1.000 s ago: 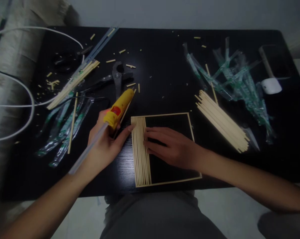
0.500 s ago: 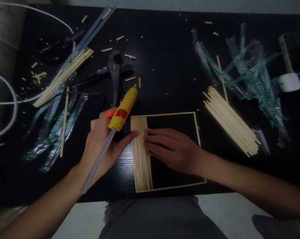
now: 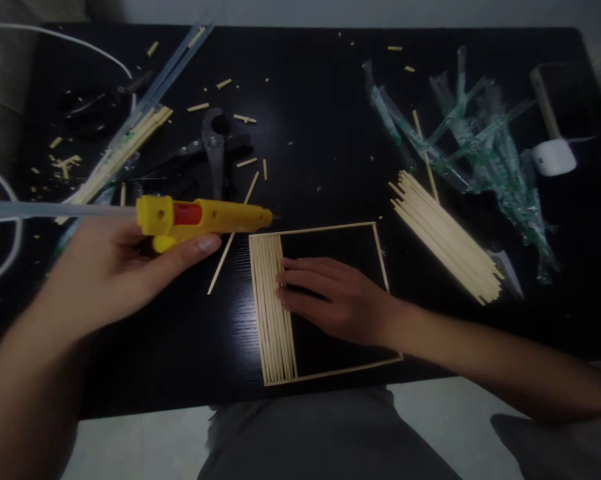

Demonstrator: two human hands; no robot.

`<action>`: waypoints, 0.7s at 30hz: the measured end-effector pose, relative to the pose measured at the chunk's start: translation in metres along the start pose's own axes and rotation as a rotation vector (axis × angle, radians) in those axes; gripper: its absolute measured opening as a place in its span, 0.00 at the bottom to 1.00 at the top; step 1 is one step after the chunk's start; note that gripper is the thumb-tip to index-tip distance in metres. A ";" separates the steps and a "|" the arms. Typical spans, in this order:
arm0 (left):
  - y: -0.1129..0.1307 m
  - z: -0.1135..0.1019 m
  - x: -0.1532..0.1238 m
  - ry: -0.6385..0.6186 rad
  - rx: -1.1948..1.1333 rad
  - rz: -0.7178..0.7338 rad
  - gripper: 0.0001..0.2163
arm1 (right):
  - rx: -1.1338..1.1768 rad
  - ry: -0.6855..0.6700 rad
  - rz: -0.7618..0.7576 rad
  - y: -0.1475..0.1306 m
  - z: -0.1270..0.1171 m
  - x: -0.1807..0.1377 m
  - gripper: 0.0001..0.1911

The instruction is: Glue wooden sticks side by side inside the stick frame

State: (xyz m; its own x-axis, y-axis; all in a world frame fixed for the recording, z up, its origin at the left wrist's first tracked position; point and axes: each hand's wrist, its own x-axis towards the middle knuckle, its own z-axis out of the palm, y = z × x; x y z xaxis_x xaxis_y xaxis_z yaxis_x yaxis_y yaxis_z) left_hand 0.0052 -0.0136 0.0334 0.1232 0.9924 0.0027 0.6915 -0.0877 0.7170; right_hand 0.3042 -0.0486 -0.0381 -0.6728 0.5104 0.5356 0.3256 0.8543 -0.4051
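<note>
My left hand (image 3: 130,267) is closed round a yellow hot glue gun (image 3: 205,217), raised left of a wooden stick frame (image 3: 325,229). Its nozzle points right, above the frame's upper left corner, and a long clear glue stick (image 3: 60,210) juts from its back. A row of thin wooden sticks (image 3: 270,307) lies side by side along the frame's left part. My right hand (image 3: 335,293) lies over the frame with fingers stretched out, their tips touching the row's right edge. Below the glue gun, a single loose stick (image 3: 220,263) rests on the table.
Pliers (image 3: 214,143) lie beyond the glue gun among cut stick pieces. To the right are a bundle of sticks (image 3: 445,237), a blade (image 3: 508,270), crumpled clear wrappers (image 3: 500,147) and a white plug-like block (image 3: 554,157). A white cable (image 3: 88,40) loops at left.
My left hand has drawn back leftward from the sticks, its thumb leaving them, and the glue gun has swung level, nozzle rightward. My right hand stays on the row. The view has shifted slightly.
</note>
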 end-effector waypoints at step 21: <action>-0.021 0.013 0.007 -0.046 0.178 0.197 0.23 | 0.027 -0.004 0.063 -0.005 0.000 0.002 0.07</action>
State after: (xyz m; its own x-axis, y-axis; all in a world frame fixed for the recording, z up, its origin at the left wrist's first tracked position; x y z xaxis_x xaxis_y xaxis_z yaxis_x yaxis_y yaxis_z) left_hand 0.0008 -0.0059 0.0093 0.2975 0.9499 0.0958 0.7646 -0.2971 0.5720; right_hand 0.3015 -0.0515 -0.0349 -0.6542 0.5625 0.5056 0.3495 0.8176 -0.4575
